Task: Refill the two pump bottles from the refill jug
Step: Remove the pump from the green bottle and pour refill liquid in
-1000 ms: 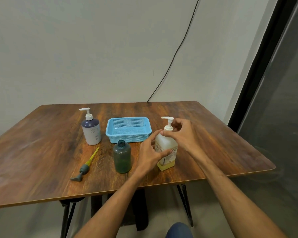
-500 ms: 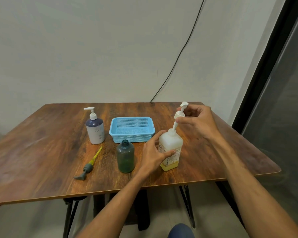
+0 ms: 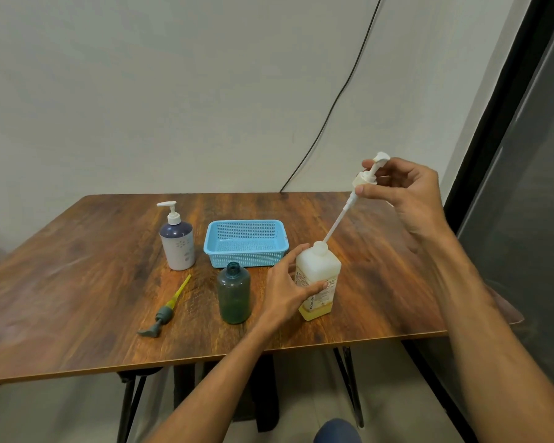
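Observation:
My left hand (image 3: 285, 289) grips the side of a white square bottle (image 3: 323, 276) with a little yellow liquid at its bottom, standing near the table's front edge. My right hand (image 3: 406, 193) pinches that bottle's white pump head (image 3: 370, 175) and holds it high above the bottle. The pump's long dip tube (image 3: 338, 220) slants down, and its tip is still at the bottle's open neck. To the left stands a dark green bottle (image 3: 234, 294) with its neck open. Its grey pump with a yellow tube (image 3: 167, 308) lies flat on the table. A white bottle with a dark top and pump (image 3: 177, 241) stands further back left.
An empty blue plastic basket (image 3: 215, 251) sits behind the green bottle on the wooden table (image 3: 77, 282). A black cable (image 3: 330, 107) runs down the wall behind. A dark door frame (image 3: 506, 129) stands close to the table's right edge.
My right hand has lifted the pump head up and to the right, drawing the dip tube almost fully out of the white bottle. My left hand stays on the bottle.

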`<action>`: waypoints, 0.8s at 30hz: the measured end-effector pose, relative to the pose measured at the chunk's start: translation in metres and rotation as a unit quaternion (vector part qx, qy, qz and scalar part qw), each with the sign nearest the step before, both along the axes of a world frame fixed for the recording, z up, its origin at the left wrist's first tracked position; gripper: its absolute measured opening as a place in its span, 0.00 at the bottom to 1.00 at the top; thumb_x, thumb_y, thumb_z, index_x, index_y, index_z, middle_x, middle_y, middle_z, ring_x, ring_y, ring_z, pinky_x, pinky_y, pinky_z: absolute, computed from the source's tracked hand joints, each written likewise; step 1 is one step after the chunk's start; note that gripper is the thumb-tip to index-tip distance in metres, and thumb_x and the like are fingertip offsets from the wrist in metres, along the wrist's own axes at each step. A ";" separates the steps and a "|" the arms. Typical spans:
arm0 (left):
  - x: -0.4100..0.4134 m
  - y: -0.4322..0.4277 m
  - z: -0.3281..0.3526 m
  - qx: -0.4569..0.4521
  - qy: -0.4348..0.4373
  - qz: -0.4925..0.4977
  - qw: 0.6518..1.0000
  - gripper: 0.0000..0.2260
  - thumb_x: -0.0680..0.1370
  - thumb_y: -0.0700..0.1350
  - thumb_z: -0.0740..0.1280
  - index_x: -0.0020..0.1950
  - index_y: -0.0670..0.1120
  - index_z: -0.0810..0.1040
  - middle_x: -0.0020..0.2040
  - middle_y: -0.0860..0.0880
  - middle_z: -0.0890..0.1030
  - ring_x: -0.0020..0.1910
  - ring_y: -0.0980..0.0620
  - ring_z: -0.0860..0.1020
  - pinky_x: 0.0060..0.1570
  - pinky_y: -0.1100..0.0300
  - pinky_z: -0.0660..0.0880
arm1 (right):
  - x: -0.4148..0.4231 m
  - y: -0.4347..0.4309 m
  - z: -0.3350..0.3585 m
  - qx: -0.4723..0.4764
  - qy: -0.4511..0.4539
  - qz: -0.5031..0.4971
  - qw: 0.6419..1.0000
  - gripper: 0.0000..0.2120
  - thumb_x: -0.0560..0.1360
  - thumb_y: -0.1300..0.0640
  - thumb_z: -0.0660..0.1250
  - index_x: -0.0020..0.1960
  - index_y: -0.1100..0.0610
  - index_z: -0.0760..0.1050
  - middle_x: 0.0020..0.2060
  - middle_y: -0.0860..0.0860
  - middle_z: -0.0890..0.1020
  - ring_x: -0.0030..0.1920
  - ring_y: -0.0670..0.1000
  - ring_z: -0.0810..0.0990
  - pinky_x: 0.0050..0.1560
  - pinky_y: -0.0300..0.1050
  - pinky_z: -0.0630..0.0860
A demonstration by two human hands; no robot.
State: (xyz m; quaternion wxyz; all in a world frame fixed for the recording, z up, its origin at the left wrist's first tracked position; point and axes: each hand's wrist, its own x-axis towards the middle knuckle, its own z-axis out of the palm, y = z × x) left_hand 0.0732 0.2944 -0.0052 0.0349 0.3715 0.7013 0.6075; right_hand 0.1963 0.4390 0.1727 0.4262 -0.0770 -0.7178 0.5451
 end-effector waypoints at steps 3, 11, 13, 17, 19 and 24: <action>0.001 0.000 0.000 -0.002 -0.004 0.002 1.000 0.34 0.67 0.45 0.81 0.70 0.56 0.73 0.63 0.62 0.74 0.58 0.63 0.75 0.48 0.71 0.76 | 0.004 0.001 0.002 -0.014 0.014 -0.012 1.000 0.19 0.67 0.69 0.78 0.57 0.63 0.82 0.53 0.57 0.85 0.45 0.47 0.84 0.48 0.37 0.80; 0.002 -0.001 0.001 0.000 0.000 0.001 1.000 0.34 0.67 0.45 0.81 0.71 0.55 0.72 0.62 0.61 0.74 0.57 0.63 0.75 0.46 0.72 0.76 | 0.006 0.005 -0.007 -0.074 0.059 -0.041 0.995 0.18 0.67 0.69 0.77 0.56 0.65 0.82 0.50 0.54 0.84 0.46 0.48 0.83 0.45 0.35 0.79; 0.001 -0.001 0.001 0.001 0.001 0.000 1.000 0.34 0.67 0.44 0.81 0.71 0.55 0.73 0.62 0.61 0.74 0.57 0.63 0.75 0.47 0.72 0.76 | 0.007 0.009 -0.008 -0.078 0.063 -0.052 0.994 0.17 0.67 0.69 0.77 0.55 0.63 0.83 0.50 0.54 0.84 0.46 0.49 0.83 0.47 0.37 0.80; 0.000 0.000 0.001 -0.001 0.003 0.004 1.000 0.35 0.67 0.45 0.81 0.71 0.54 0.73 0.64 0.60 0.75 0.60 0.59 0.75 0.49 0.70 0.77 | 0.011 0.014 -0.007 -0.073 0.070 -0.060 0.993 0.16 0.67 0.68 0.78 0.54 0.62 0.83 0.52 0.57 0.85 0.46 0.50 0.83 0.52 0.43 0.81; 0.000 0.000 0.001 -0.001 0.002 0.007 1.000 0.35 0.67 0.45 0.81 0.71 0.54 0.73 0.64 0.60 0.74 0.60 0.60 0.75 0.48 0.71 0.76 | 0.012 0.015 -0.007 -0.070 0.070 -0.054 0.994 0.16 0.67 0.68 0.77 0.54 0.62 0.84 0.53 0.57 0.85 0.46 0.50 0.82 0.51 0.42 0.81; 0.001 0.000 0.001 -0.006 0.004 0.006 1.000 0.35 0.67 0.45 0.81 0.71 0.53 0.73 0.63 0.61 0.74 0.58 0.64 0.74 0.46 0.75 0.74 | 0.013 0.016 -0.015 -0.075 0.075 -0.084 0.991 0.15 0.68 0.68 0.77 0.54 0.62 0.83 0.50 0.57 0.85 0.46 0.49 0.84 0.48 0.36 0.79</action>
